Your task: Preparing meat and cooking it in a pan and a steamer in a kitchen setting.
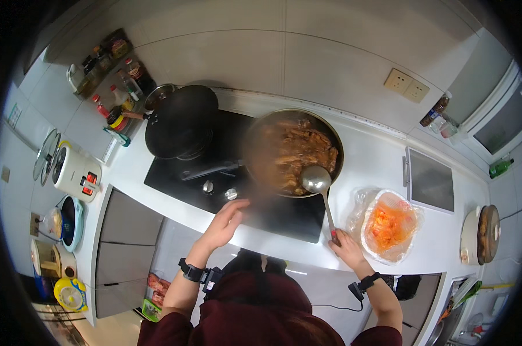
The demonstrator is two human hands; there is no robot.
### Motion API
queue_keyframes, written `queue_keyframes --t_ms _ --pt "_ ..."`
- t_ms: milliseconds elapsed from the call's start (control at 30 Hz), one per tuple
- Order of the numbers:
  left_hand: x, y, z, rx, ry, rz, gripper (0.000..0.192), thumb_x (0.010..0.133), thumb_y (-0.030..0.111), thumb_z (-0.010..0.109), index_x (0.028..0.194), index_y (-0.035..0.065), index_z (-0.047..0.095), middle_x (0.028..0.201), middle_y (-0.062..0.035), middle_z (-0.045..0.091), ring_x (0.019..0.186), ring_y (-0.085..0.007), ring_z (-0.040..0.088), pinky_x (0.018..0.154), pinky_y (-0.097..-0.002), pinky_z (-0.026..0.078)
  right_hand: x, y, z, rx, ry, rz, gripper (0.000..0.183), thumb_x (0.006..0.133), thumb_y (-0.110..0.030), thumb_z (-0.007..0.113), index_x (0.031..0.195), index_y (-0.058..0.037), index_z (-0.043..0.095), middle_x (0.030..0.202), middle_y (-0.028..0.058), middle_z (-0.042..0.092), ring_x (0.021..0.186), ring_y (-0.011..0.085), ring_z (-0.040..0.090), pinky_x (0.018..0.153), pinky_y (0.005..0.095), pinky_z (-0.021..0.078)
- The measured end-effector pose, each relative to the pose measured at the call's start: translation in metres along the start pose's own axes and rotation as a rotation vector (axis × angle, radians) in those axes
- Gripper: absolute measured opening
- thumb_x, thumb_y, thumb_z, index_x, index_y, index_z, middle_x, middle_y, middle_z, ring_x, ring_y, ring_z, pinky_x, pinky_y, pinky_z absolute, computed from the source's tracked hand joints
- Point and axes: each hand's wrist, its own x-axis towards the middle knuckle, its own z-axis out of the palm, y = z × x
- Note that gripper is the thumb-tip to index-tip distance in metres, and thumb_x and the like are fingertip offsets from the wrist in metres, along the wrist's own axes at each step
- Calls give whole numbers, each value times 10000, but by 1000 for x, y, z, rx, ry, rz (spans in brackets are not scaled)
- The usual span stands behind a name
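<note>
My right hand [347, 249] grips the handle of a metal ladle [316, 179], whose bowl rests face down at the front right of the food. That food, brown braised pieces in sauce [306, 149], fills a wide frying pan [339, 173] on the black cooktop [287, 220]. Steam blurs the pan's left side. My left hand [223, 222] is raised near the cooktop's front edge, below the control knobs [231, 194], with nothing in it. Right of the cooktop, a white plastic tray [366, 242] holds orange-red food in clear film.
A black wok [170, 125] stands at the back left of the cooktop, near a shelf of sauce bottles [137, 78]. A white rice cooker [77, 173] is on the left counter. A grey framed panel [432, 179] and a lidded electric pot [473, 235] are at the right.
</note>
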Motion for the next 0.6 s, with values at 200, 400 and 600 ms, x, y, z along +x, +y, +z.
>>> queue_keyframes --t_ms 200,400,600 --pt "-23 -2 -31 206 195 64 59 804 36 645 835 -5 615 1008 -109 616 900 -215 606 803 -306 469 19 -27 -27 269 46 246 322 832 -127 559 1151 -166 560 1230 228 474 1106 380 498 936 422 427" --pt "-58 -29 -86 210 251 -134 118 777 79 695 751 -4 614 820 -90 628 786 -208 606 712 -306 478 79 -75 -45 134 264 15 361 791 -32 621 1146 -49 558 1207 240 513 1019 393 554 857 451 468" --pt "-97 -82 -159 241 200 -112 198 786 135 703 700 -6 593 719 -98 599 641 -215 584 585 -308 459 226 -193 -59 377 470 -126 542 645 115 572 1157 -60 525 1246 242 487 988 342 603 819 417 492"
